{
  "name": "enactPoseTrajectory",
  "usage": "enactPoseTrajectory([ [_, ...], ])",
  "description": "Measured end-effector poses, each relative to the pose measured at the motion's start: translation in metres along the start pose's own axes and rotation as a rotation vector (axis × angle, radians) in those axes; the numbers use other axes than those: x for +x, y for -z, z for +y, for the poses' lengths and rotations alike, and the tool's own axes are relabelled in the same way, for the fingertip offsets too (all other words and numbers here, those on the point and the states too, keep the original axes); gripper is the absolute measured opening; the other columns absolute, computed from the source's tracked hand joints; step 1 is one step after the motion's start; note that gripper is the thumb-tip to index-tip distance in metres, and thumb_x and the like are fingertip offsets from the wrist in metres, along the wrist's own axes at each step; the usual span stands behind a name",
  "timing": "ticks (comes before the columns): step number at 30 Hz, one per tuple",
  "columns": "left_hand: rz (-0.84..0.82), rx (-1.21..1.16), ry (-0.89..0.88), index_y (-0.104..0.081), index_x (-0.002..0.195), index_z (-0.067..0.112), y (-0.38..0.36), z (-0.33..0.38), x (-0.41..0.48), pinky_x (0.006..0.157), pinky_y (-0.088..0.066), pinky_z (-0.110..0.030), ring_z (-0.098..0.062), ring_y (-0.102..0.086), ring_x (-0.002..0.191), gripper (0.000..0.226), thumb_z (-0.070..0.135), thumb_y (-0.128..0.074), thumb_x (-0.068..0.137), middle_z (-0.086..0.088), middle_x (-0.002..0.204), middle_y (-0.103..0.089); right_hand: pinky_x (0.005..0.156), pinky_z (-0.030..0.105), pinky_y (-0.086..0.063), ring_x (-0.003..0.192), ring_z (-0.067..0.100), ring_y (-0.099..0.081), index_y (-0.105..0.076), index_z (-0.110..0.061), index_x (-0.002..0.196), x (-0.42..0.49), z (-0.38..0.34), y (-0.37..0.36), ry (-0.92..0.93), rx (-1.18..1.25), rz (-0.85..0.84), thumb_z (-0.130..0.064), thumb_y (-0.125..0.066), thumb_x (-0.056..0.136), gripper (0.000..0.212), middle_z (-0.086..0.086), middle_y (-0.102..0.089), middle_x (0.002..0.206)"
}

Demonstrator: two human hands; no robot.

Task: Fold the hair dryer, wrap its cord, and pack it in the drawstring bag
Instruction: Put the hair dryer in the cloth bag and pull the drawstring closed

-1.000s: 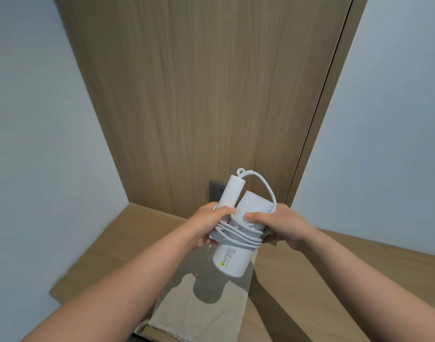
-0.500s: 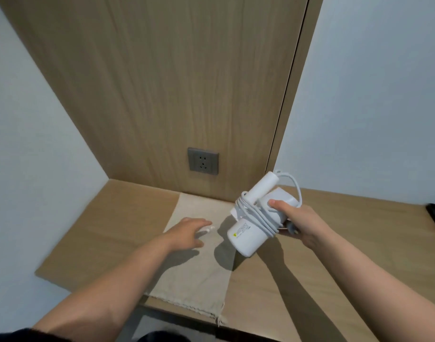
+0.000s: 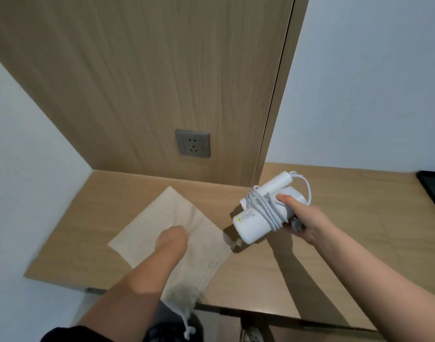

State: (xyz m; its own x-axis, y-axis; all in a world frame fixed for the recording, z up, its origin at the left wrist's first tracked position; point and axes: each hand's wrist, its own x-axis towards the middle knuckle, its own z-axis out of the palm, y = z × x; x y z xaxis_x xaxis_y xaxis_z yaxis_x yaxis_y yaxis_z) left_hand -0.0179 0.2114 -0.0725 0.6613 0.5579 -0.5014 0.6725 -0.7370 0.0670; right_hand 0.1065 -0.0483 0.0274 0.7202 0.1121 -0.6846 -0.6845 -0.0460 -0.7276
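The white hair dryer (image 3: pixel 251 225) is folded, its handle lying along the body, and the white cord (image 3: pixel 268 208) is wound several times around both. My right hand (image 3: pixel 307 220) holds it in the air, barrel end pointing to 7 o'clock. The beige drawstring bag (image 3: pixel 162 218) lies flat at its 9 o'clock, gripped by my left hand (image 3: pixel 173 236), its mouth hanging at 6 o'clock.

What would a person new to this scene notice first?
The white hair dryer, folded, its cord wound round it, is held above the wooden desk by the right hand. To its left, the left hand grips the beige drawstring bag lying on the desk. A grey socket sits on the wood panel behind.
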Motion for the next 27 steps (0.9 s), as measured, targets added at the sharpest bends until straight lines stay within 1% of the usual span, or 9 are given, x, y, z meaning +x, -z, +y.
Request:
enactPoseTrajectory([
  [3,0.016,-0.319,0.160,-0.055,0.065,0.006,0.002,-0.018,0.013,0.044,-0.038,-0.019,-0.020,-0.063,0.059,0.031,0.016,-0.044,0.093,-0.006,0.049,-0.060,0.069,0.039,-0.059,0.067,0.021,-0.062,-0.056,-0.004,0.105,-0.001,0.003,-0.004,-0.011,0.064,0.022,-0.027,-0.076,0.075,0.042,0.013,-0.062,0.087],
  [4,0.040,-0.384,0.174,-0.054,0.062,0.006,0.004,-0.022,0.018,0.045,-0.037,-0.020,-0.022,-0.063,0.057,0.033,0.017,-0.044,0.092,-0.006,0.046,-0.059,0.069,0.039,-0.060,0.070,0.022,-0.062,-0.055,-0.004,0.108,-0.001,0.004,-0.005,-0.017,0.088,0.031,-0.027,-0.076,0.075,0.045,0.013,-0.062,0.088],
  [7,0.245,-0.452,0.132,-0.058,0.094,0.005,0.013,-0.018,0.020,0.070,-0.046,-0.032,-0.034,-0.063,0.092,0.023,0.026,-0.052,0.091,-0.011,0.095,-0.064,0.066,0.036,-0.060,0.076,0.021,-0.063,-0.055,-0.005,0.111,-0.001,0.004,-0.002,0.010,0.132,0.058,-0.027,-0.074,0.076,0.046,0.011,-0.062,0.091],
  [10,0.359,-0.376,-0.019,-0.050,0.098,0.011,0.021,0.005,0.011,0.071,-0.045,-0.036,-0.033,-0.060,0.090,0.021,0.029,-0.055,0.090,-0.008,0.103,-0.054,0.068,0.037,-0.057,0.080,0.022,-0.063,-0.054,-0.005,0.115,0.001,0.004,0.005,0.048,0.160,0.073,-0.026,-0.073,0.078,0.047,0.011,-0.061,0.093],
  [14,0.214,-0.204,-0.233,-0.051,0.111,0.016,0.011,0.048,0.006,0.083,-0.049,-0.039,-0.028,-0.054,0.102,0.030,0.038,-0.050,0.091,-0.007,0.116,-0.053,0.071,0.038,-0.057,0.084,0.024,-0.064,-0.054,-0.003,0.119,0.006,0.006,0.009,0.049,0.179,0.082,-0.026,-0.075,0.076,0.053,0.013,-0.062,0.097],
  [17,-0.001,0.029,-0.316,-0.024,0.147,0.025,-0.010,0.064,0.004,0.102,-0.038,-0.040,-0.028,-0.027,0.134,0.065,0.043,-0.050,0.091,-0.004,0.151,-0.023,0.071,0.039,-0.057,0.084,0.024,-0.064,-0.053,-0.003,0.119,0.008,0.007,0.011,0.041,0.177,0.086,-0.025,-0.075,0.076,0.053,0.013,-0.062,0.098],
  [20,-0.024,0.137,-0.459,-0.008,0.152,0.027,-0.019,0.054,0.003,0.114,-0.021,-0.041,-0.026,-0.005,0.145,0.068,0.025,-0.047,0.096,0.003,0.161,0.004,0.070,0.038,-0.057,0.084,0.024,-0.064,-0.053,-0.003,0.120,0.010,0.010,0.015,0.054,0.162,0.083,-0.025,-0.075,0.076,0.054,0.013,-0.062,0.099],
  [23,-0.052,0.140,-0.606,-0.022,0.149,0.031,-0.009,0.033,0.007,0.117,-0.015,-0.042,-0.021,-0.006,0.146,0.070,0.000,-0.040,0.089,0.008,0.160,-0.005,0.069,0.037,-0.056,0.083,0.023,-0.063,-0.054,-0.003,0.119,0.008,0.015,0.018,0.066,0.166,0.079,-0.023,-0.074,0.078,0.050,0.011,-0.062,0.096],
  [27,-0.024,-0.117,-0.523,-0.058,0.125,0.025,-0.005,0.021,0.011,0.104,-0.036,-0.032,-0.018,-0.037,0.131,0.037,0.027,-0.049,0.089,0.005,0.137,-0.050,0.066,0.035,-0.056,0.082,0.021,-0.064,-0.055,-0.003,0.118,0.005,0.022,0.015,0.070,0.192,0.063,-0.020,-0.072,0.080,0.046,0.010,-0.064,0.096],
])
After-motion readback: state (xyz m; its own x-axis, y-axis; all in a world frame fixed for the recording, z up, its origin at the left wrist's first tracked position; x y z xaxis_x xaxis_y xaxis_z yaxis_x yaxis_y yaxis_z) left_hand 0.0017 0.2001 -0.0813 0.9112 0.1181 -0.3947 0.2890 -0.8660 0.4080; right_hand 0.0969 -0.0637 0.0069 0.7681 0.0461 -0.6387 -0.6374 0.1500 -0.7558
